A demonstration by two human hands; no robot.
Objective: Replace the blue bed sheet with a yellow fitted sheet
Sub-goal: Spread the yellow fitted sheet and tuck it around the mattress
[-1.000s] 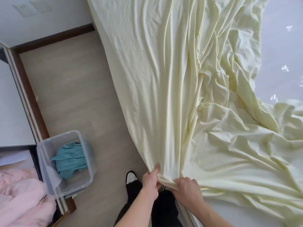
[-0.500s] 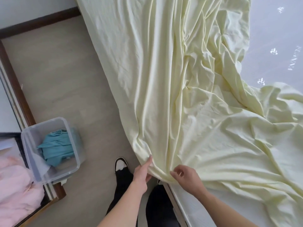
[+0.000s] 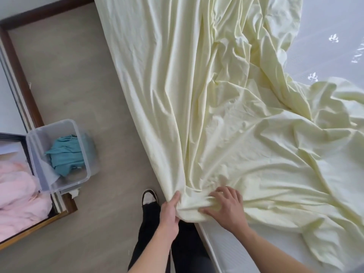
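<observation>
The pale yellow fitted sheet (image 3: 226,105) lies wrinkled across the bed and hangs over its left side. Its near corner is bunched at the mattress corner. My left hand (image 3: 170,210) grips that bunched corner from the left, thumb on top. My right hand (image 3: 224,203) presses on the same bunch from the right, fingers spread over the cloth. The white mattress (image 3: 246,251) shows bare below my right arm and at the upper right. The blue sheet (image 3: 66,154) sits crumpled in a clear plastic bin (image 3: 37,150) on the floor.
Grey floor (image 3: 78,85) runs along the bed's left side. A dark wooden frame (image 3: 21,79) borders the floor at left, with pink bedding (image 3: 17,198) behind it. My black-trousered legs and a black-and-white shoe (image 3: 149,196) stand at the bed corner.
My right hand has spread its fingers and moved up onto the bunched corner. My left hand has closed tighter on the cloth. The view shifted slightly.
</observation>
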